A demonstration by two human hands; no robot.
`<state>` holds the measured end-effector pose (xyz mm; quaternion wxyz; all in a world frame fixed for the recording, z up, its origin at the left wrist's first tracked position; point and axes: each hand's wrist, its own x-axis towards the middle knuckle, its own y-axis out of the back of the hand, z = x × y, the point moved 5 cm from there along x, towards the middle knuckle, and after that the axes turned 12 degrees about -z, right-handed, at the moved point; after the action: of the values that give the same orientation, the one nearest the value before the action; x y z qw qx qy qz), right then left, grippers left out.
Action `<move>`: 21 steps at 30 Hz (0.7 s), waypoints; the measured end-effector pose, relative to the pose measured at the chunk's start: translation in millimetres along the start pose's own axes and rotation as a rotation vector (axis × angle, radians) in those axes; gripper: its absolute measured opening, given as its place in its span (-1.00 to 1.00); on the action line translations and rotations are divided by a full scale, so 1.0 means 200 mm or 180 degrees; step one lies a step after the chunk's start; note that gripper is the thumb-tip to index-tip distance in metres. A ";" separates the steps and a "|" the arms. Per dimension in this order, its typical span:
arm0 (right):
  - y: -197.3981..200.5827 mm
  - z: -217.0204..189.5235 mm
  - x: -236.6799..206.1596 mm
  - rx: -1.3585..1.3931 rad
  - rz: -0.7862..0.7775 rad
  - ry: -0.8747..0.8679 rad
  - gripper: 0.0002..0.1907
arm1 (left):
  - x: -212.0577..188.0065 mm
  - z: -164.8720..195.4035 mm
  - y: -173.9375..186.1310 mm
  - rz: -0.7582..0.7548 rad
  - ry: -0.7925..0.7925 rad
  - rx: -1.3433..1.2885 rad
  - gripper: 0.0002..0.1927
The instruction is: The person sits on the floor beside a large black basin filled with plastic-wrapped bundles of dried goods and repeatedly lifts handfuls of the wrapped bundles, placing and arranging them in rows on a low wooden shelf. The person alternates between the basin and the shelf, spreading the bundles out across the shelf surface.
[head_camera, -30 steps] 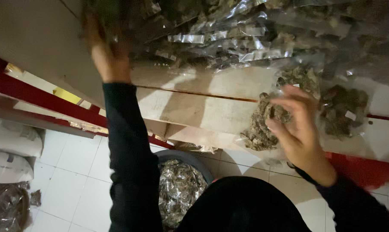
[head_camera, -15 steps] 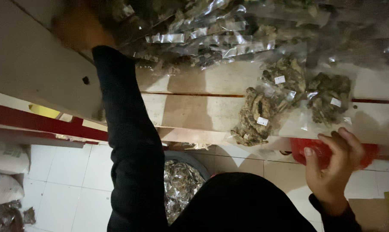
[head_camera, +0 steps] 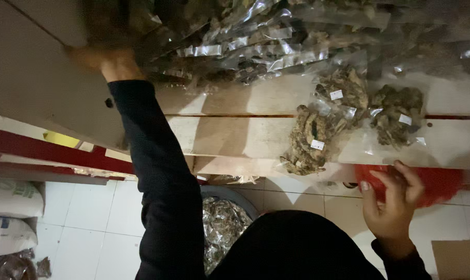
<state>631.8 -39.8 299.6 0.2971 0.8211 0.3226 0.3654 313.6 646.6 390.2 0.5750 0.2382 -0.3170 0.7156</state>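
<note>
Right hand [head_camera: 390,207] has its fingers curled around a red bowl [head_camera: 437,184] under the counter [head_camera: 235,135]; left hand [head_camera: 108,59] is a blur up by the heap of clear bags [head_camera: 256,46], can't tell its fingers.

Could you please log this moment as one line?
left hand: reaching into heap of clear packets | right hand: on red bowl at table edge

bare wooden tabletop [head_camera: 235,132] open at centre, heaped clear bags [head_camera: 256,41] crowding behind, three packets [head_camera: 318,135] right
</note>
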 end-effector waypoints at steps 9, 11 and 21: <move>-0.07 -0.09 0.03 -0.0065 -0.0001 0.0232 -0.71 | 0.01 -0.01 -0.01 -0.0705 -0.0219 0.0232 -0.22; -0.08 -0.10 0.04 -0.0094 -0.0033 0.0228 -0.72 | -0.02 -0.02 0.00 -0.0772 -0.0228 0.0277 -0.20; 0.01 -0.06 0.18 -0.1181 -0.0262 0.0484 -0.50 | -0.19 0.13 0.09 -0.0549 -0.0254 0.0518 -0.15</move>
<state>641.3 -11.4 321.8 0.4326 0.7085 0.3046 0.4670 304.7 599.8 378.5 0.6001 0.3386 -0.2589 0.6769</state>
